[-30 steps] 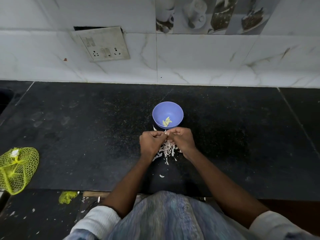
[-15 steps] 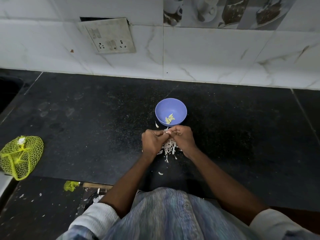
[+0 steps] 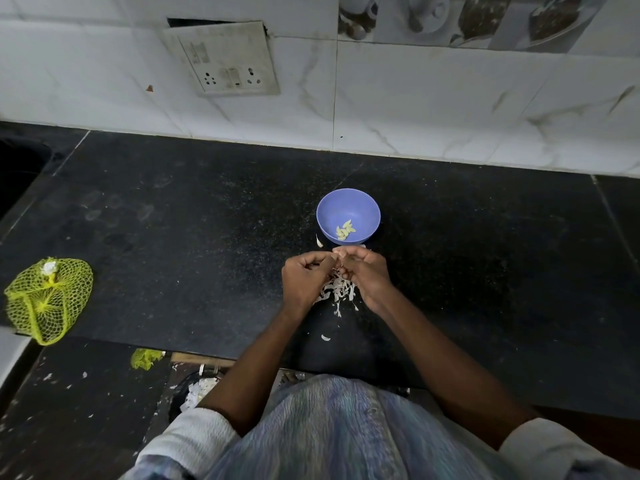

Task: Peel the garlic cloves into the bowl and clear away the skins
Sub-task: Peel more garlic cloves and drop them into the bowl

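Seemingly both curled hands [image 3: 337,271] pinch something hidden above the skins [image 3: 337,293].

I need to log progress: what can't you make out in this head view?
- Clove being peeled: hidden between the left hand and right hand.
- Peeled cloves in the bowl: too small to count surely.
- Skins: partly covered by both hands.
- Net bag: contents unclear through the mesh.
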